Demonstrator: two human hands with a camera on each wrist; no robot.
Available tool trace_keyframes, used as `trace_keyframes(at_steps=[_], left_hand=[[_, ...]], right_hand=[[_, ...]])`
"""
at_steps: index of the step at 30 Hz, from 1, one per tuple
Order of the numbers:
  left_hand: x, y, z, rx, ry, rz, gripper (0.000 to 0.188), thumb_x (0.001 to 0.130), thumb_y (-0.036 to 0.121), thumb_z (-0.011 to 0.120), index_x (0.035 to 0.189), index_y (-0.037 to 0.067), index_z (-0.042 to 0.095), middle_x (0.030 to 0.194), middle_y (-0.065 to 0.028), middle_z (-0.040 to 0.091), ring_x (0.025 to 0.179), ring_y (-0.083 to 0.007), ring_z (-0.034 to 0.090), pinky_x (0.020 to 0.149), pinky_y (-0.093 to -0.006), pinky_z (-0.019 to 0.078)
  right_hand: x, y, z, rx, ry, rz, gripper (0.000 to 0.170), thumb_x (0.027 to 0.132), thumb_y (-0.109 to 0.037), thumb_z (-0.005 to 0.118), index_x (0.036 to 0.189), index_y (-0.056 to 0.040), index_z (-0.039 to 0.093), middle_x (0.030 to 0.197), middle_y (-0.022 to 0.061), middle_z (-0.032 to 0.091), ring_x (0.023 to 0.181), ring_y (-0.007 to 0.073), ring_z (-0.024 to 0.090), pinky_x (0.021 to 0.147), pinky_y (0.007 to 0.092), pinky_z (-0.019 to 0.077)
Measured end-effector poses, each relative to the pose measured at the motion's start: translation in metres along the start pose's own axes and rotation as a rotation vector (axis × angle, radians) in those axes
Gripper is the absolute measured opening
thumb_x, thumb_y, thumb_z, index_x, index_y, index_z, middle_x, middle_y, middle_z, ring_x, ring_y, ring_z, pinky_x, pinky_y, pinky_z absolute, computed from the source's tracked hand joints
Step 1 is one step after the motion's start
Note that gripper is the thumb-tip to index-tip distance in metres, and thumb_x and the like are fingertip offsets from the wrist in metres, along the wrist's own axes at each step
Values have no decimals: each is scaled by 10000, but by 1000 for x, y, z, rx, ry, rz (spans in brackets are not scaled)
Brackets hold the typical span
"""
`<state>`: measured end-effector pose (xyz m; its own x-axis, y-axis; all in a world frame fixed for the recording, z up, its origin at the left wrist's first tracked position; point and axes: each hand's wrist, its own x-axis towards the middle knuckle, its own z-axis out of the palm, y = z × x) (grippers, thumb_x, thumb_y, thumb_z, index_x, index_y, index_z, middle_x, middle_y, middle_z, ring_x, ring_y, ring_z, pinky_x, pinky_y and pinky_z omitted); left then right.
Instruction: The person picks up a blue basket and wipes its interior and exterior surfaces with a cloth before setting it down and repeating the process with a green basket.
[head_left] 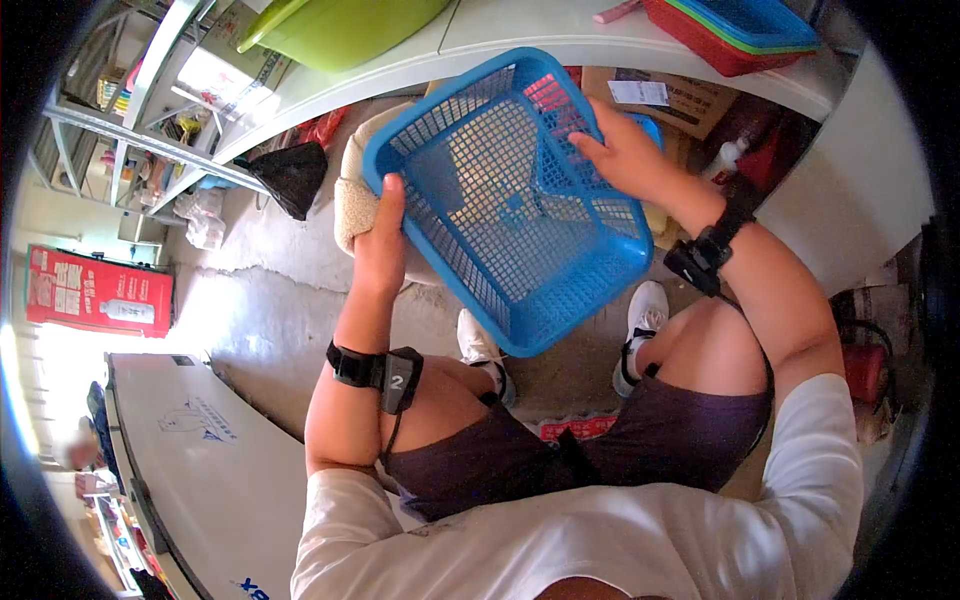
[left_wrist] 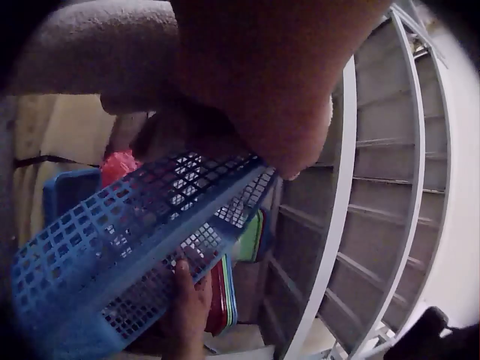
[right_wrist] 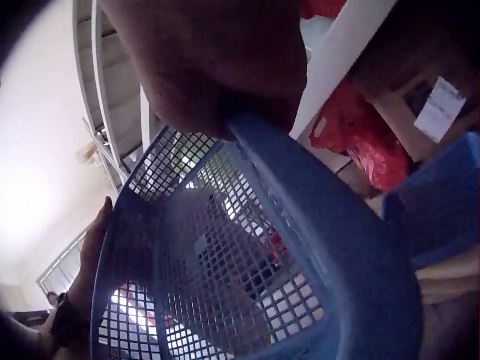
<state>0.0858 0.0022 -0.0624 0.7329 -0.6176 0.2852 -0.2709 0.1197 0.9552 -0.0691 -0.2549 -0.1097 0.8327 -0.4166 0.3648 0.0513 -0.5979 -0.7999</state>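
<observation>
Blue basket [head_left: 515, 205] held tilted above the floor between both hands. Left hand [head_left: 383, 235], thumb over the rim, grips the near-left side; right hand [head_left: 632, 158] grips the opposite side. Cardboard box [head_left: 690, 100] stands beyond, under the white bench [head_left: 560, 50].

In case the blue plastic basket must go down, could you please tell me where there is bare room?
Left of the blue mesh basket, the grey concrete floor is bare between the black plastic bag and the big white cabinet. The white countertop is bare right of the lime-green basin. Underneath is crowded, with a brown cardboard box and red plastic.
</observation>
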Motion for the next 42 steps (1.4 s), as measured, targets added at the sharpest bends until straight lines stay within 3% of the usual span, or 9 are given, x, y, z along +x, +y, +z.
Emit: trace_keyframes(at_steps=[5,7,10,16,22,30,33,36,42], left_hand=[[-7,1,8,49,-204,-33,565,979,270,534,1444,49,300,1362,-68,481,1238,-185,461,1045,-335,358],[-8,2,12,112,-358,39,644,971,269,547,1479,33,230,1447,-93,387,1346,-209,343,1100,-342,275],[-12,4,19,221,-469,145,688,967,270,552,1493,19,185,1482,-105,335,1376,-213,293,1113,-340,240],[-14,10,15,214,-502,29,601,949,188,593,1447,35,293,1362,-78,471,1235,-185,444,1029,-331,359],[-9,2,19,49,-268,-36,541,947,196,601,1399,13,367,1282,-76,543,1181,-185,499,1011,-326,385],[-4,8,17,-2,48,-307,515,978,416,505,1354,72,436,1260,-52,567,1107,-187,567,923,-341,464],[-1,-5,12,-85,-53,-187,507,993,412,476,1344,49,427,1212,-38,574,1020,-154,576,879,-306,473],[-10,0,16,-41,-128,-285,504,992,411,481,1351,64,419,1212,-40,572,1013,-144,572,872,-306,477],[-14,1,15,177,-412,-218,498,1004,393,453,1353,39,419,1254,-78,560,1136,-177,524,958,-339,439]], right_hand=[[9,14,-3,129,154,239,316,923,-142,551,1214,-27,506,1062,178,640,900,321,649,750,419,518],[15,18,-7,319,254,471,268,932,-133,540,1185,-44,526,1030,132,654,824,266,668,638,390,539],[12,18,-14,390,311,474,220,939,-112,520,1152,-65,543,1011,90,650,748,205,661,527,344,523],[15,27,-16,534,491,602,171,933,-85,513,1095,-67,566,949,77,655,725,193,636,572,341,527],[18,5,-16,786,609,388,170,910,-62,526,1075,-45,563,962,83,645,790,211,642,616,363,552],[2,-44,11,1101,293,537,276,843,-44,520,1116,-23,558,1063,92,629,910,230,641,791,398,559],[-1,-50,17,1148,321,506,291,840,-32,521,1129,-26,556,1079,89,627,933,225,636,810,394,553],[-1,-59,14,1174,375,471,292,837,-19,523,1126,-30,559,1098,88,624,955,225,629,829,397,546],[0,-53,9,1226,402,402,272,839,-8,527,1108,-34,561,1116,94,621,984,232,618,863,414,534]])
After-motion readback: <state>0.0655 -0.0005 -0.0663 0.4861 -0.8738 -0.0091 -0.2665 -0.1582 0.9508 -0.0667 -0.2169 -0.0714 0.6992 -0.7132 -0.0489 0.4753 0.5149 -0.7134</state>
